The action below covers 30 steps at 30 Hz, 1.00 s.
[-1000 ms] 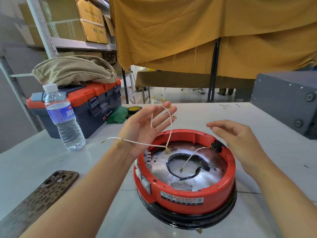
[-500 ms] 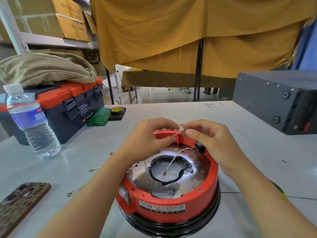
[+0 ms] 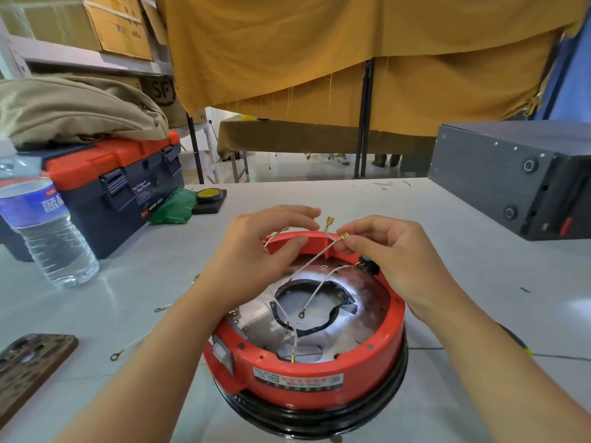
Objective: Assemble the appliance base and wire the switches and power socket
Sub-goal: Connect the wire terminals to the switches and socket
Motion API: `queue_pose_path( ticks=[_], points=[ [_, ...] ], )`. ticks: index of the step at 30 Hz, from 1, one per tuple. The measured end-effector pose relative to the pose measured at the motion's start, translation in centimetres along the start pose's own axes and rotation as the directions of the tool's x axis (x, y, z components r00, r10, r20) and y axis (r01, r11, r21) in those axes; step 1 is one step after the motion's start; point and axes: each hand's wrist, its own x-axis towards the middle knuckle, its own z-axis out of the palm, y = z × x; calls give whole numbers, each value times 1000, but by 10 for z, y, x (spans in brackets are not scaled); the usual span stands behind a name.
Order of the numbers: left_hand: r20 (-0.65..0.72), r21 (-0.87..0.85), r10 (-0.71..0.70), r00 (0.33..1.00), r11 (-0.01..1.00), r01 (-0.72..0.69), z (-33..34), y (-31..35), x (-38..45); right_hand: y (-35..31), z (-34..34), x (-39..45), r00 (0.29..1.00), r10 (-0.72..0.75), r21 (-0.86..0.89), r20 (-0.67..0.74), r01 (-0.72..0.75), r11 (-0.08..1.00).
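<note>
The red base sits upside down on the tabletop, near the front edge, on a black ring; inside it lie a shiny metal plate with a black-edged hole, a black socket at the far right wall with a white wire running from it to a ring lug, and another white wire near the front wall; a white label on the front wall carries print too small to read; above the far rim, the right hand pinches a brass terminal on a white lead between thumb and forefinger, the other fingers curled; the left hand just beside it pinches more leads, with a second brass terminal standing up between the two hands; loose ring-lug wires lie on the tabletop to the left; further left stand a water bottle, a patterned phone and a blue and orange toolbox, closed, marked "WING BOX", with a khaki cloth on top; a tape roll lies beyond; a dark box stands at right; a carton on the shelf reads "SF".
</note>
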Motion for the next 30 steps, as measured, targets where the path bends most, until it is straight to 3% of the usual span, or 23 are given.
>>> queue_pose_path(
  ticks=[10, 14, 21, 25, 30],
  points=[
    [181, 316, 115, 977, 934, -168, 2, 2, 0, 0, 1, -1, 999, -30, -131, 20, 32, 991],
    [180, 359, 68, 981, 924, -130, 3, -3, -3, 0, 0, -1, 999, -34, -147, 30, 38, 988],
    [42, 117, -128, 991, 986, 122, 0, -4, 1, 1, 0, 0, 999, -26, -160, 39, 32, 987],
    [49, 74, -234, 971, 970, 230, -2, -4, 1, 1, 0, -1, 998, -40, -157, 40, 46, 987],
    [40, -111, -370, 928, 922, 372, -13, -9, 2, 0, -1, 0, 998, -50, -147, 46, 56, 988]
  ],
)
